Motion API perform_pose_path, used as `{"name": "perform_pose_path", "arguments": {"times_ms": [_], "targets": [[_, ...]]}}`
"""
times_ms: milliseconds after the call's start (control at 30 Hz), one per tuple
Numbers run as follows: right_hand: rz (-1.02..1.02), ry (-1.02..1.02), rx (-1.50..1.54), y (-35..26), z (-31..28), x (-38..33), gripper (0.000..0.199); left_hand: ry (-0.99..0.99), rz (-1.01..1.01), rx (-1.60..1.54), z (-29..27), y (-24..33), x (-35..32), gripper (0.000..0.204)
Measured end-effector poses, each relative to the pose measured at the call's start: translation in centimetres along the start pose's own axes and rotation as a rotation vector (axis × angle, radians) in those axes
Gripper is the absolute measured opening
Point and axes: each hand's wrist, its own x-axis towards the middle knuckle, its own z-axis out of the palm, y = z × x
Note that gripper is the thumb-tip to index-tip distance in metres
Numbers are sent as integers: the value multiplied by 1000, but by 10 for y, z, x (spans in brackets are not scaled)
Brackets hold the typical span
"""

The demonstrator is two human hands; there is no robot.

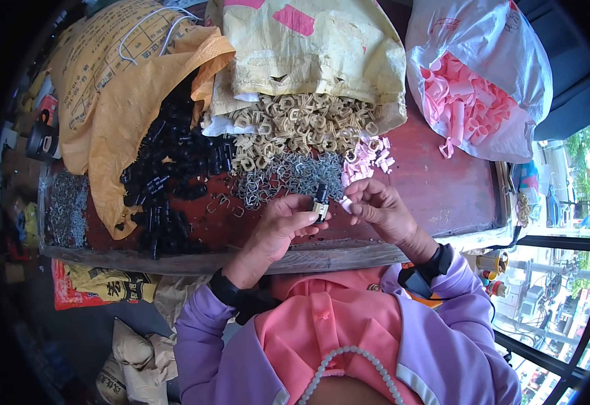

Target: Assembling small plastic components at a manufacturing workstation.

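Above the table's near edge, my left hand (287,221) pinches a small black plastic part (321,200) with a cream piece fitted on its lower half. Close to its right, my right hand (384,210) holds a small pale pink plastic piece (346,203) between thumb and fingers. Just beyond both hands lie a heap of bent metal clips (295,177) and a small pile of pale pink pieces (366,158). Behind these, cream-coloured plastic rings (295,125) spill from a pale sack. Black plastic parts (166,155) are heaped to the left.
A red-brown table (437,189) with a wooden front edge carries everything. An orange woven sack (106,121) stands at left, a pale sack (315,47) in the middle, a white bag (470,40) of pink tubes (467,98) at right. Small metal pieces (68,206) lie far left. Windows (551,290) are at right.
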Motion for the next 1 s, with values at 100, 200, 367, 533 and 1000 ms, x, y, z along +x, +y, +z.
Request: {"name": "perform_pose_path", "arguments": {"times_ms": [100, 200, 367, 533, 1000], "targets": [[-41, -32, 7, 5, 21, 8, 22, 3, 0, 8, -1, 2, -2, 22], [-91, -26, -64, 5, 35, 10, 21, -7, 38, -60, -2, 1, -1, 22], [-246, -7, -566, -6, 41, 10, 19, -7, 17, -61, -2, -1, 0, 19], [-471, 21, -843, 0, 30, 10, 24, -87, -25, -119, 6, 2, 2, 20], [-852, 442, -1310, -39, -67, 1, 20, -72, -5, 101, 11, 6, 23, 22]]}}
